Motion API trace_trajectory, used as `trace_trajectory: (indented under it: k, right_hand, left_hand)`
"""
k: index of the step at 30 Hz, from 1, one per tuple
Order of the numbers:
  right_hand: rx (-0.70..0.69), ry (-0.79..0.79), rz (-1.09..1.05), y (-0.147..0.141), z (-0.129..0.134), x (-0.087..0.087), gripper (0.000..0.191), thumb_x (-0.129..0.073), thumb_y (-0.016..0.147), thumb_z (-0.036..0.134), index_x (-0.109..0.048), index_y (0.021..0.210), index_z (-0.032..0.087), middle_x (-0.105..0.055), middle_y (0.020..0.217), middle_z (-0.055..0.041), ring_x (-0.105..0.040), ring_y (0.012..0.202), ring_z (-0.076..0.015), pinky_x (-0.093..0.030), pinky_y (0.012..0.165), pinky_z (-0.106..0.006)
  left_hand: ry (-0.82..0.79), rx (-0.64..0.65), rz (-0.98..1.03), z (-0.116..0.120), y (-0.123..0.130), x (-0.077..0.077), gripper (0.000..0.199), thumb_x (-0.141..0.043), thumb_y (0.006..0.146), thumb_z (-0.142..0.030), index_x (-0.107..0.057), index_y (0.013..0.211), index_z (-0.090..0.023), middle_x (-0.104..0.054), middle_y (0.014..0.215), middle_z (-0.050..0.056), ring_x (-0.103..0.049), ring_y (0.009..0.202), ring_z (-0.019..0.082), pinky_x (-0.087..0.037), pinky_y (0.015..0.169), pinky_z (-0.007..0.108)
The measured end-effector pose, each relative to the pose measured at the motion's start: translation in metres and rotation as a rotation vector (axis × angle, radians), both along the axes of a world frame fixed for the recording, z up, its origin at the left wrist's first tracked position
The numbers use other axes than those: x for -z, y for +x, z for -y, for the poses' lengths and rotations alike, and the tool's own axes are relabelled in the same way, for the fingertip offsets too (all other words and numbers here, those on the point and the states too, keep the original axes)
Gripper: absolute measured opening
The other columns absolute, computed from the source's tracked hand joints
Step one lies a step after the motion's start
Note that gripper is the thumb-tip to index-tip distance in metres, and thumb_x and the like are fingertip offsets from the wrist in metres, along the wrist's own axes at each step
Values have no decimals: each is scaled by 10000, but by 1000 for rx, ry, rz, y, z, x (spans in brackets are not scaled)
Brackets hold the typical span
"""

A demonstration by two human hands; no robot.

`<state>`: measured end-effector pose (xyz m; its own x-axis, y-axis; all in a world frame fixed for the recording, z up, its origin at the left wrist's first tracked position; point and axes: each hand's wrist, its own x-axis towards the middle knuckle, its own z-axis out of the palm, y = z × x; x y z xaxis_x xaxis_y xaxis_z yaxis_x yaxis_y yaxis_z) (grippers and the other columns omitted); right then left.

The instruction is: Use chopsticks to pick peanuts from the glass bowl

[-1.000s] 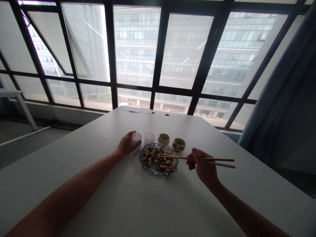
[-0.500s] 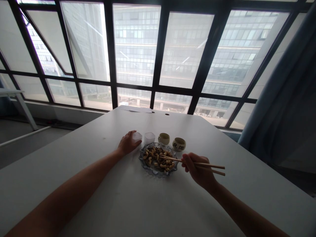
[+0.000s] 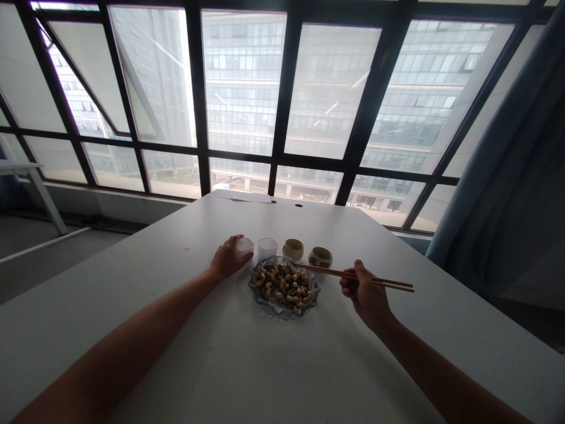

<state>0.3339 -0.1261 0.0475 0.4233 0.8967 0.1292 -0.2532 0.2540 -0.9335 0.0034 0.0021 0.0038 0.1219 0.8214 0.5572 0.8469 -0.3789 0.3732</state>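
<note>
Right hand (image 3: 367,294) pinches slender wooden chopsticks (image 3: 353,275) over the scalloped glass dish of nuts (image 3: 283,285); left hand (image 3: 229,257) cups a translucent plastic cup (image 3: 245,245).

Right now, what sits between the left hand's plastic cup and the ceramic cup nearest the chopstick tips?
In the head view, between the plastic cup and that ceramic cup stand a second clear plastic cup and another ceramic cup, in one row.

right hand (image 3: 367,296) | lifted chopsticks (image 3: 353,275) out of nut dish (image 3: 283,287) | tips now above it
</note>
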Motion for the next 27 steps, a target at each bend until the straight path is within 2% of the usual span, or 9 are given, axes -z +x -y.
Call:
trace_trajectory:
  k: [10,15,18,21,25,27]
  right_hand:
    - [-10,55,51,-1,4,-6,483,-797,651,612,-636,625,157,-619,477,-29,-570,402,-139,-441,329,-222]
    - [5,108,181,-6,10,-10,519,-727,709,668,-632,646,162,-628,478,-35,-554,371,-136,-445,333,-238]
    - [41,188,343,-8,17,-13,520,-662,779,673,-644,672,165,-627,470,-30,-544,349,-131,-443,340,-240]
    - [56,324,600,-7,26,-14,462,-587,888,591,-660,701,175,-639,492,-26,-567,368,-133,-464,375,-243]
    - [-12,548,1017,-6,36,-17,422,-523,960,459,-656,657,196,-656,531,-34,-588,419,-131,-467,433,-246]
    - [-61,616,1126,-7,38,-18,413,-505,968,420,-649,647,203,-661,553,-38,-584,435,-129,-455,440,-245]
  left_hand:
    - [19,9,6,-2,-1,2,553,-660,812,-444,-480,1280,-211,-613,1293,136,-615,1143,322,-494,968,485]
    - [23,8,4,-3,-1,3,560,-668,810,-443,-478,1284,-215,-614,1290,132,-614,1141,310,-492,971,470]
    - [22,11,7,-2,-1,2,558,-669,808,-436,-476,1280,-210,-611,1295,137,-613,1144,316,-493,971,477]
    - [14,17,10,-1,-1,1,551,-662,810,-433,-476,1274,-200,-609,1295,143,-611,1151,325,-493,972,487]
    - [8,17,12,-1,0,1,548,-652,817,-434,-466,1278,-202,-601,1306,143,-605,1163,329,-488,982,499]
    - [4,24,25,-1,-1,1,557,-659,811,-427,-462,1281,-203,-594,1315,142,-601,1168,331,-486,990,508]
